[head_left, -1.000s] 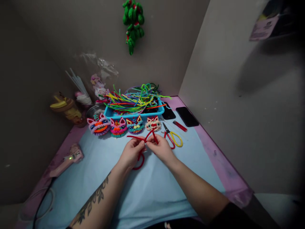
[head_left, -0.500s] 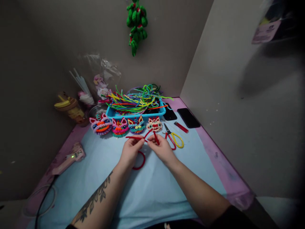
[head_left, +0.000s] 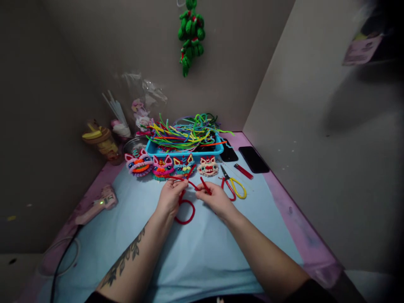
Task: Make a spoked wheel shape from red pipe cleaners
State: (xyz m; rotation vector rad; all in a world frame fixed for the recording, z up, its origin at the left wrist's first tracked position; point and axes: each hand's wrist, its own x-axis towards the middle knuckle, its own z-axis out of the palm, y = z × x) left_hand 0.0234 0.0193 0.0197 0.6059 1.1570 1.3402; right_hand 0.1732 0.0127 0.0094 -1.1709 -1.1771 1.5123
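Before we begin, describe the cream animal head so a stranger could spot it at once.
Find the blue tray of fuzzy stems. In front sit four animal heads in a row. The cream head is rightmost, and the only mostly pale one.

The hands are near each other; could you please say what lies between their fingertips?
In the head view, a red strand bridges the left hand and right hand.

Red stem [head_left: 184, 223] | thin, bent | round loop beside left hand [head_left: 170, 195], below its fingertips [head_left: 185, 183] | straight ends jut above | curved strand bridges gap to right hand [head_left: 216, 200], pinched there
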